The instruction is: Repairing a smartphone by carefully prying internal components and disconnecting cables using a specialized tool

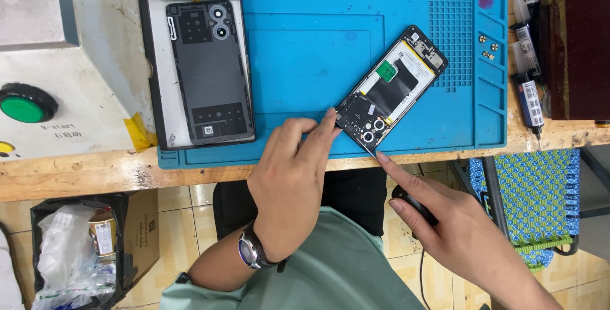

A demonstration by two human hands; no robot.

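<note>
An opened phone (pixel 392 90) lies tilted on the blue mat (pixel 305 49) — the left hand (pixel 289 186) pinches its lower corner, while the right hand (pixel 445 221), grasping a black tool (pixel 413 207), points its forefinger at the near edge.

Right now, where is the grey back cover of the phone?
In the head view, the grey back cover lies on the left of the blue mat, inside a black tray, away from both hands and the opened phone.

A pale green short-sleeved shirt (pixel 343 265) and a dark round-faced wristwatch (pixel 251 249) are worn.
</note>
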